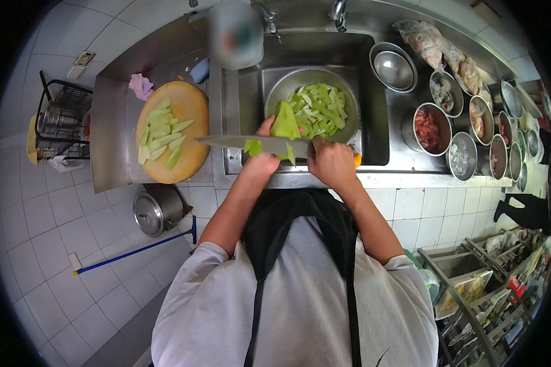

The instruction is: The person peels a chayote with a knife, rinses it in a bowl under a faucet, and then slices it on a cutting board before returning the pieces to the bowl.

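My left hand point(260, 160) holds a green vegetable piece point(284, 120) upright over the front edge of the sink point(373, 122). My right hand point(332, 162) grips the handle of a large knife point(239, 142), whose blade points left and lies against the lower part of the vegetable. A small green offcut point(253, 147) sits under the blade by my left thumb. Just beyond, a metal bowl point(281, 85) in the sink holds several cut green pieces point(318, 109).
A round wooden cutting board point(190, 98) with several pale green slices lies on the left counter, a pink cloth point(141, 85) behind it. Several metal bowls of ingredients point(431, 129) line the right counter. On the floor are a lidded pot point(156, 211) and a blue-handled tool point(134, 251).
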Demonstrator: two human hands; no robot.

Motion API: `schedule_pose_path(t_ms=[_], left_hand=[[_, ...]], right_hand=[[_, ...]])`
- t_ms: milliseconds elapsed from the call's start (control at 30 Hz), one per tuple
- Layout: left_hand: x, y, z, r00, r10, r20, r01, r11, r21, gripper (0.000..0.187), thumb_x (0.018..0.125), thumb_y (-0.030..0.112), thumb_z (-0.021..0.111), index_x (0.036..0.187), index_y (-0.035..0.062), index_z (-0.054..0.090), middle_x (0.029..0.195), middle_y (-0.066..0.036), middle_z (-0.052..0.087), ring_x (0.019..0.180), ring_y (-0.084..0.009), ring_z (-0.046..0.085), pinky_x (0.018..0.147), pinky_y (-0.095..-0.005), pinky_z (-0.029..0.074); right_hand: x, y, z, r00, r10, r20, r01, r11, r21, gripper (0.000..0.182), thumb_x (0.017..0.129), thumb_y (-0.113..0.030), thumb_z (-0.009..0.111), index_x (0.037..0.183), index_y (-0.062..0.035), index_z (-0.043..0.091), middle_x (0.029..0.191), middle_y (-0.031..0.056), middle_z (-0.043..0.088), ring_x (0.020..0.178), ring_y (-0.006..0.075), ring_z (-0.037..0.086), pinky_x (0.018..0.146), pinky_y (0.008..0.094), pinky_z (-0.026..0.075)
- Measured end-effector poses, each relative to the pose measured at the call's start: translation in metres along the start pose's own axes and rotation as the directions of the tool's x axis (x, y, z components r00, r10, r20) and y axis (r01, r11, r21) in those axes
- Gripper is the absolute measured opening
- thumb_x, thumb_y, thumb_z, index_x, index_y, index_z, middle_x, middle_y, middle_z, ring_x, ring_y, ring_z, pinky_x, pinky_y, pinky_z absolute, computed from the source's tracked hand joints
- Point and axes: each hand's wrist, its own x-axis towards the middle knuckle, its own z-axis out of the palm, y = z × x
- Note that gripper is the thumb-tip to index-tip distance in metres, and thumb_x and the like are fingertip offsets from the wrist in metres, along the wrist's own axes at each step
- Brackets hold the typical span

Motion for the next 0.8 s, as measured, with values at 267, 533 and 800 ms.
schedule_pose_path(t_ms=[267, 533, 800], left_hand=[[-0.017, 0.017, 0.004, 1.0, -0.015, -0.008, 0.016, 0.982, 0.186, 0.05, 0.106, 0.046, 0.038, 0.128, 0.0063, 0.057, 0.112, -0.013, 0.07, 0.102, -0.0276, 0.067, 0.078, -0.0504, 0.057], [0.002, -0.01, -0.004, 0.959, 0.178, -0.22, -0.107, 0.948, 0.3, 0.048, 0.106, 0.045, 0.04, 0.129, 0.0061, 0.056, 0.116, -0.01, 0.066, 0.106, -0.0276, 0.066, 0.08, -0.0496, 0.058], [-0.027, 0.012, 0.004, 0.994, -0.107, 0.016, 0.102, 0.977, 0.189, 0.051, 0.106, 0.046, 0.041, 0.131, 0.0033, 0.056, 0.114, -0.019, 0.068, 0.092, -0.0326, 0.07, 0.076, -0.05, 0.06]], right_hand=[[0.01, 0.035, 0.012, 0.99, 0.139, 0.011, -0.138, 0.989, -0.048, 0.016, 0.077, -0.019, 0.068, 0.079, -0.0029, 0.066, 0.069, 0.0213, 0.068, 0.067, 0.0408, 0.069, 0.068, 0.0502, 0.057], [0.02, 0.013, 0.006, 1.0, -0.018, -0.005, 0.018, 1.0, 0.0, 0.017, 0.077, -0.018, 0.066, 0.078, -0.0012, 0.065, 0.067, 0.0235, 0.066, 0.065, 0.0426, 0.068, 0.066, 0.0514, 0.056], [0.023, 0.079, 0.03, 0.946, 0.324, -0.002, -0.321, 0.934, -0.156, 0.021, 0.078, -0.018, 0.065, 0.07, -0.0003, 0.071, 0.073, 0.0249, 0.069, 0.071, 0.0419, 0.071, 0.068, 0.0505, 0.058]])
